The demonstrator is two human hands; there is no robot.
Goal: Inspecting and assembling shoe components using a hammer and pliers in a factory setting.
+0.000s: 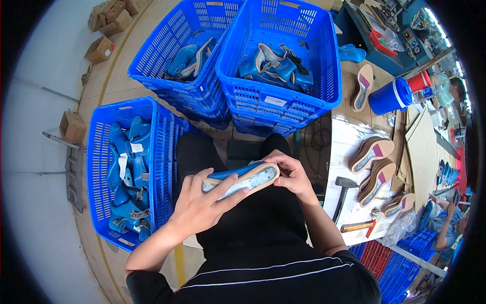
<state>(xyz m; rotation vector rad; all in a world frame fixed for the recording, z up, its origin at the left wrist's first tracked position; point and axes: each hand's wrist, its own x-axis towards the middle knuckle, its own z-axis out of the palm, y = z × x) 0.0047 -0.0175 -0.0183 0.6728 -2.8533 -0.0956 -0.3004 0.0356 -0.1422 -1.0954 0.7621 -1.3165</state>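
Note:
Over my lap, a blue shoe last (243, 185) lies with its underside up, showing a grey, patchy bottom framed by a tan leather edge. My left hand (205, 200) is closed around its left part, fingers across the underside. At the other end my right hand (289, 175) grips the rim between thumb and fingers. The side of the last facing away from me is mostly hidden. On the white worktop (336, 152) to my right lie stacks of tan wedge soles (371, 154), a dark-headed hammer (345, 190) and a wooden-handled tool (357, 226).
A blue crate (158, 167) of blue lasts stands at my left. Two stacked crate piles, a left one (172, 83) and a right one (276, 101), rise ahead of me. A blue drink jug (387, 98) stands on the bench. Another person (445, 220) works at far right.

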